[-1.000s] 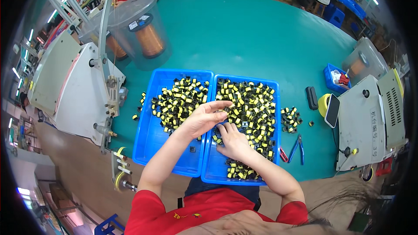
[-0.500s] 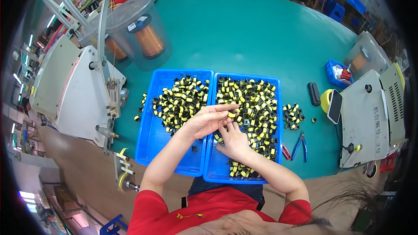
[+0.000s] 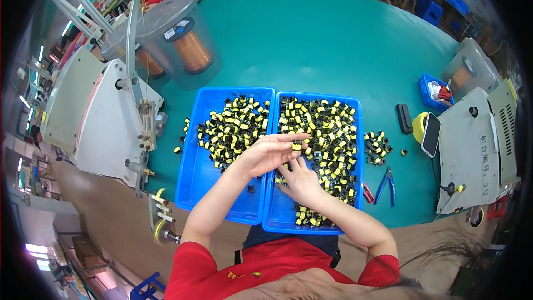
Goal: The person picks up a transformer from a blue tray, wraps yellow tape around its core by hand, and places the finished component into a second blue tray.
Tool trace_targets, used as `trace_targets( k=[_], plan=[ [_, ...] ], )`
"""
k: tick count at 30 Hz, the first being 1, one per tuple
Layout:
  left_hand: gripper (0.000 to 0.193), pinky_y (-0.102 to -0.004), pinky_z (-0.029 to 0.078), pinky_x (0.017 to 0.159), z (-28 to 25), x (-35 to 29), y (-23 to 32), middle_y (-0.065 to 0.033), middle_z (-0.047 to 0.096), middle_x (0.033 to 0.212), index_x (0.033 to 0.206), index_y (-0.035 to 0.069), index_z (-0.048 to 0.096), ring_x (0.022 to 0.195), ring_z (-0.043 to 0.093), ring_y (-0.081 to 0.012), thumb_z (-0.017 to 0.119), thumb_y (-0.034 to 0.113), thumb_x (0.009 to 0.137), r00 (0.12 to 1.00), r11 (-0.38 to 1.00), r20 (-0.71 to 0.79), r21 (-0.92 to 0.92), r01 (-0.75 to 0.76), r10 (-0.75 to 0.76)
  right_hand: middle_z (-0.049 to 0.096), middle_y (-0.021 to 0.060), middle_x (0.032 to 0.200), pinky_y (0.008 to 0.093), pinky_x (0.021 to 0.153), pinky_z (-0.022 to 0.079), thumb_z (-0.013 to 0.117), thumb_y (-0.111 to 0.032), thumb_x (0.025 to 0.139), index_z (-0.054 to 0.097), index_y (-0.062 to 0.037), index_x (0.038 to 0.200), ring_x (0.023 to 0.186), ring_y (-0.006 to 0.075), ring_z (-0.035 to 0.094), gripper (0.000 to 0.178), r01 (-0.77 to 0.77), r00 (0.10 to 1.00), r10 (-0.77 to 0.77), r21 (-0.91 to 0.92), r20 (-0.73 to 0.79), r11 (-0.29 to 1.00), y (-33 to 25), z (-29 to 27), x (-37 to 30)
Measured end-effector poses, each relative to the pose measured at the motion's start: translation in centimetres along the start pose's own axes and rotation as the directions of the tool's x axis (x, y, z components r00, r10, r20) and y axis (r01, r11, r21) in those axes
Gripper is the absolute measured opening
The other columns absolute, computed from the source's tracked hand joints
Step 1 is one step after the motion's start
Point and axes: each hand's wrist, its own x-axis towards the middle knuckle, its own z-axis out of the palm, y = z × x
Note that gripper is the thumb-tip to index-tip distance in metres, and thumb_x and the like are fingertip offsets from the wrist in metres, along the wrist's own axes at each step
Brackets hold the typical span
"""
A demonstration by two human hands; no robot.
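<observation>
A small transformer coil (image 3: pixel 297 145), black with a yellow tape band, is held between the thumb and fingers of my left hand (image 3: pixel 262 154). That hand is over the inner walls of two blue bins. Just below and to the right, my right hand (image 3: pixel 302 184) has its fingers slightly spread and pointing at the left fingertips. I see nothing in it, though its fingertips are partly hidden. Many similar coils (image 3: pixel 327 128) fill the right bin (image 3: pixel 280 216) under my hands. More coils (image 3: pixel 236 125) lie in the upper part of the left bin (image 3: pixel 191 189).
Loose coils (image 3: pixel 377 147) lie right of the bins, near cutters (image 3: pixel 386 186) with blue handles and a red-handled tool (image 3: pixel 368 193). Machines (image 3: pixel 111 122) flank the green table (image 3: pixel 288 33). Copper wire spools (image 3: pixel 191 50) stand in a clear tub at the back left.
The coil in my left hand has turned, showing its yellow band and black edge more squarely. Both hands stay nearly in place; the whole view has shifted slightly.
</observation>
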Motion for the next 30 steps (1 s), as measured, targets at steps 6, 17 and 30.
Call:
trace_targets(
  k=[6,17,30],
  plan=[
    [0.050,-0.0236,0.048,0.083,-0.1,-0.1,0.0,-0.0149,0.054,0.111,0.129,-0.012,0.038,0.087,0.054,-0.0140,0.055,0.003,0.085,1.000,1.000,0.001,0.005,-0.022,0.022,0.045,0.0158,0.106,0.0406,0.063,0.053,0.068,-0.015,0.064,0.053,-0.0099,0.106,0.097,0.0336,0.047,0.044,0.016,0.999,-0.015,0.030,-0.032,0.999,0.4,-0.1,0.0],
    [0.039,-0.0250,0.049,0.078,0.0,-0.2,0.2,-0.0127,0.059,0.101,0.123,-0.008,0.046,0.083,0.057,-0.0137,0.052,0.004,0.086,0.996,0.997,-0.051,0.031,-0.066,0.067,0.045,0.0167,0.110,0.0419,0.076,0.051,0.067,-0.012,0.065,0.052,-0.0109,0.114,0.101,0.0345,0.045,0.051,-0.018,0.999,0.023,0.168,-0.030,0.986,0.7,-0.6,0.1],
    [0.027,-0.0248,0.042,0.084,-0.3,-0.9,1.0,-0.0036,0.056,0.100,0.108,0.001,0.056,0.096,0.052,-0.0099,0.062,0.008,0.083,0.929,0.708,-0.222,0.704,-0.058,0.297,0.053,0.0052,0.108,0.0317,0.065,0.051,0.063,-0.018,0.082,0.047,-0.0095,0.124,0.090,0.0127,0.055,0.045,-0.373,0.897,0.185,0.911,0.403,-0.174,1.8,-4.8,1.0]
  ],
)
